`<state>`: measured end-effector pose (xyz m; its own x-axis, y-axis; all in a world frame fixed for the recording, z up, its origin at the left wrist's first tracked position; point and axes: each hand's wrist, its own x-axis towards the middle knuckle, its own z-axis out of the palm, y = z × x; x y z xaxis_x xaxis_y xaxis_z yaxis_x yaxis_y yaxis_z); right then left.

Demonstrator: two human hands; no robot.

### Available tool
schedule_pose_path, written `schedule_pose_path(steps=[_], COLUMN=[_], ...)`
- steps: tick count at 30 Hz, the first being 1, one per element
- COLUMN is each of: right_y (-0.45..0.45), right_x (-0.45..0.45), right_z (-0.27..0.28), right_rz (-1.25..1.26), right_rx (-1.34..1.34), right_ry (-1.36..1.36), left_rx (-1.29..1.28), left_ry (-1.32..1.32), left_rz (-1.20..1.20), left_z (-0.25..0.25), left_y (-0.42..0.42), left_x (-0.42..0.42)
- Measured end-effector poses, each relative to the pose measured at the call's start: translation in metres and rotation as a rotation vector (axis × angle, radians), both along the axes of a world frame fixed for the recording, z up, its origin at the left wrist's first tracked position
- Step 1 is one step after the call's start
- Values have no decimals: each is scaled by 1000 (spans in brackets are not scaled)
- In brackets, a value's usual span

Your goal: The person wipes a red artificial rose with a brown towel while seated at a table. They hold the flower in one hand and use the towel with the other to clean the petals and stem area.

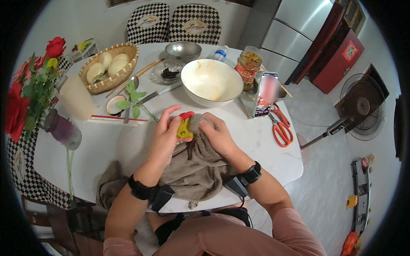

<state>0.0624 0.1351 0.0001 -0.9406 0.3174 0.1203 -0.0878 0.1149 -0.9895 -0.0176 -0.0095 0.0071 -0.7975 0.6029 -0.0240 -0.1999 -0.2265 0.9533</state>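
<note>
Between my hands, in the middle of the head view, is a small yellow and red object [184, 128]; its kind is unclear. My left hand [166, 131] holds it from the left, thumb and fingers around its edge. A bunched fold of a grey-brown cloth [192, 169] is gripped in my right hand [215, 129] and pressed against the object's right side. The rest of the cloth spreads over the table's near edge below my hands. Just beyond them stands a large white bowl [212, 84], with a green leafy stem [136, 104] lying to its left.
Red-handled scissors [282, 131] and a propped phone [266, 96] are at right, beside a glass jar [248, 65]. A knife [160, 92], chopsticks [118, 120] and a wicker basket [133, 60] lie left of the bowl. A vase of roses [64, 131] stands far left.
</note>
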Motion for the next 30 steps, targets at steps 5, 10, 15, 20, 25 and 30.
schedule_pose_path(steps=[5, 10, 15, 20, 25, 30], right_y=[4, 3, 9, 13, 20, 9], right_x=[-1, 2, -2, -3, -5, -2], right_z=[-2, 12, 2, -8, -15, 0], right_rz=[49, 57, 40, 77, 180, 1], right_rx=[-329, -535, -570, -820, -986, -647], right_ry=[-63, -124, -131, -136, -150, -117], left_rx=[9, -276, -171, -142, -205, -304], left_ry=[107, 516, 1095, 927, 761, 640], left_rz=[-57, 163, 406, 73, -66, -45], left_z=[-1, -1, 9, 4, -3, -12], left_y=[1, -3, -6, 0, 4, 3], left_x=[1, -2, -9, 3, 10, 5])
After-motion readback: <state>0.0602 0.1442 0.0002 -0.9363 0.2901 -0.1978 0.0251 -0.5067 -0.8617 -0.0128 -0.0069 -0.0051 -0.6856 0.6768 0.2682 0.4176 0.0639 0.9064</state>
